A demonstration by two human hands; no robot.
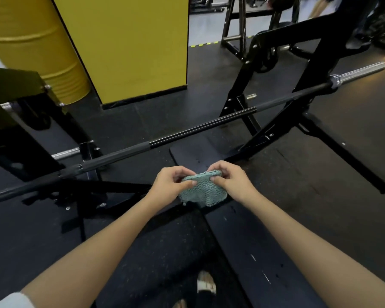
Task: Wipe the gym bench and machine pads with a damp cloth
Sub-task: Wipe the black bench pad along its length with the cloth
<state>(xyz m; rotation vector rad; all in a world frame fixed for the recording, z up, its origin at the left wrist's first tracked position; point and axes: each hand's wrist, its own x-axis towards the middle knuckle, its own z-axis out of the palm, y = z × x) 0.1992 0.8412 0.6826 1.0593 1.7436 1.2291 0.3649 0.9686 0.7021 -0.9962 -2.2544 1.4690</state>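
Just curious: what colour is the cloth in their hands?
Pale teal-green cloth, with a waffle texture; head view.

Flooring is black speckled rubber matting (142,121), ending at a yellow-and-black hazard strip (206,44), beyond which lies a pale grey smooth floor (205,25) carrying a black tubular steel stand (236,25) and further dark equipment, blurred. A square yellow pillar with a black base band (138,47) stands on the matting, with a ribbed yellow metal drum (38,47) just beside it on the left. A long dark steel barbell with chrome sleeve ends (187,132) runs diagonally across the view, resting on a glossy black angular steel rack frame (298,103) at the right and a matching upright (31,134) at the left.
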